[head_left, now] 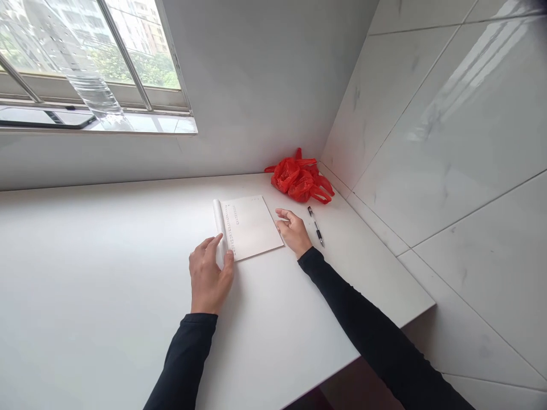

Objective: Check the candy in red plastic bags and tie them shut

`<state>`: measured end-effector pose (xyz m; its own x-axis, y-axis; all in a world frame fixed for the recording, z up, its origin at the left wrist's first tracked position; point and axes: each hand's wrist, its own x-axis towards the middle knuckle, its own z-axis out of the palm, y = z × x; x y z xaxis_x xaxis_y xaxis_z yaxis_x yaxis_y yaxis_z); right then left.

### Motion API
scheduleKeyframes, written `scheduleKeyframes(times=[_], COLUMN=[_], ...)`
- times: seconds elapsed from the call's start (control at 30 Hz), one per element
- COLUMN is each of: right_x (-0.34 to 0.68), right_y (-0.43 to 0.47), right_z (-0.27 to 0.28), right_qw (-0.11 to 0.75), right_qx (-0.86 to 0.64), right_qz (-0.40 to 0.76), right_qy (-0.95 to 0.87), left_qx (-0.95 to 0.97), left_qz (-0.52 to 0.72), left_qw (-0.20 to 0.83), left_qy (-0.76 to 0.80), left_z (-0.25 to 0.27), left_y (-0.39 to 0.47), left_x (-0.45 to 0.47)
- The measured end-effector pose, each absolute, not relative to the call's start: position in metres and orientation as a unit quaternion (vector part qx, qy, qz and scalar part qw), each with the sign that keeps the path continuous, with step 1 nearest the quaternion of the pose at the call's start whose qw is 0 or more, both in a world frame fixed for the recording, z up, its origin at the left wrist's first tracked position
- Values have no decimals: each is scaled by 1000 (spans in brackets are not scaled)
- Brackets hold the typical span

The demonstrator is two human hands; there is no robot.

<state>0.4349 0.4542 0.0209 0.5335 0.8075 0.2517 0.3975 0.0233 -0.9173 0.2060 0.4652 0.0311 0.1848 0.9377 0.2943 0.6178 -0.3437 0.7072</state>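
Note:
A notepad (pixel 254 228) lies on the white table, its used pages curled over at the left edge and lines of small handwriting down the left part of the top sheet. My left hand (pixel 211 273) is at the pad's lower left corner, thumb and fingers apart around the rolled pages. At the right edge of the pad is my right hand (pixel 293 229), its fingers curved and apart, with nothing seen between them. Just right of that hand lies a black and clear pen (pixel 315 226), uncapped end toward me.
A crumpled red plastic bag (pixel 299 177) sits in the back corner by the tiled wall (pixel 448 131). On the window sill stand a clear water bottle (pixel 96 94) and a flat dark-edged device (pixel 47 117). The table's edge (pixel 359 357) runs under my right arm.

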Motion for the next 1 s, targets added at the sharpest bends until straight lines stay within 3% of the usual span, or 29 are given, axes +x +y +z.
scheduleKeyframes(times=[0.3, 0.6, 0.8, 1.0], right_x=[510, 521, 490, 418], right_y=[529, 556, 497, 354], right_z=[79, 107, 138, 123], right_qw=[486, 389, 415, 396], right_qx=[-759, -761, -725, -678], right_qz=[-56, -114, -147, -80], right_qy=[-429, -507, -530, -614], left_qx=[795, 728, 652, 664], left_qz=[311, 387, 473, 517], left_qw=[190, 233, 251, 291], left_qy=[485, 515, 537, 455], left_z=[29, 31, 36, 41], left_y=[462, 465, 464, 414], left_x=[204, 199, 193, 189])
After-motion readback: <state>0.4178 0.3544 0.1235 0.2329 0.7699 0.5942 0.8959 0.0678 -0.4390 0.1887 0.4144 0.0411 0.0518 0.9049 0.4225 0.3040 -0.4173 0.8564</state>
